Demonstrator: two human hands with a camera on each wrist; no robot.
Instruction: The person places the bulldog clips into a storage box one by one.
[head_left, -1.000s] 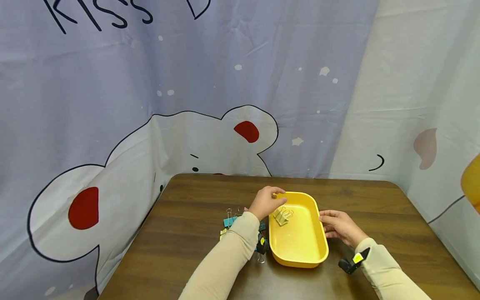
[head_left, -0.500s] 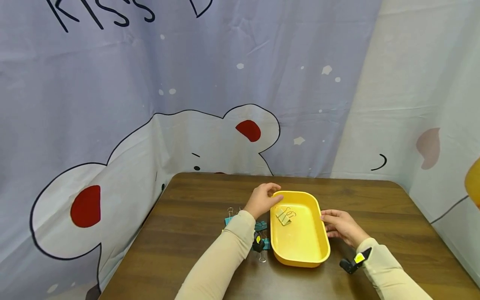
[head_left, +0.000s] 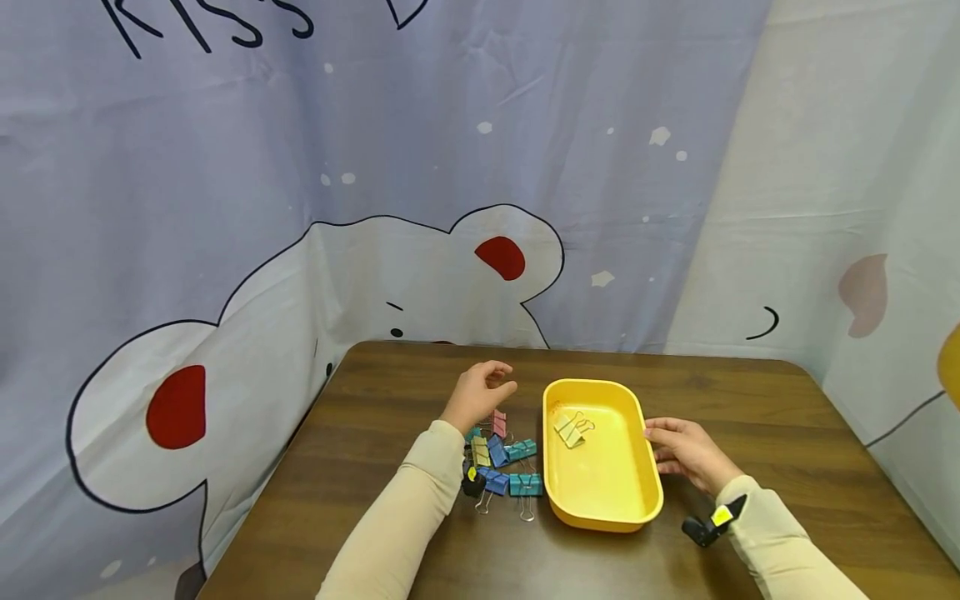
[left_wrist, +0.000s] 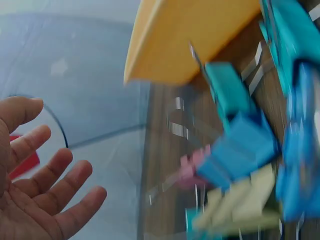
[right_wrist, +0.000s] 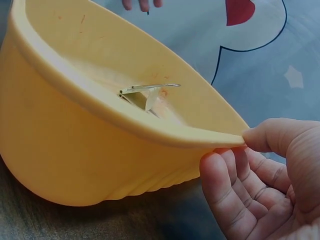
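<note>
The yellow tray [head_left: 603, 487] stands in the lower part of the frame, a little to the right of the middle, and inside it, near the left wall, lies one pale clip [head_left: 572, 431]. The right hand [head_left: 686, 454] pinches the right rim of the tray between thumb and fingers. The left hand [head_left: 476, 395] is in the air to the left of the tray; its fingers are apart and they hold nothing. Below this hand in the frame lie, close together, a pink clip [head_left: 499, 423], a yellow clip [head_left: 481, 452], blue clips [head_left: 493, 481] and teal clips [head_left: 526, 485].

The clips are probably light, stiff and hardly fragile. I would take one across its coloured body, because the wire handles look thin and may hook into each other. The tray seems to be thin plastic, light and slightly flexible, so its rim is a good place to hold.

The brown tabletop [head_left: 375, 433] has wood grain, rounded far corners and a soft shine. Behind it hangs a lilac and white printed cloth [head_left: 420, 125] with folds, and black letters at the upper left.
</note>
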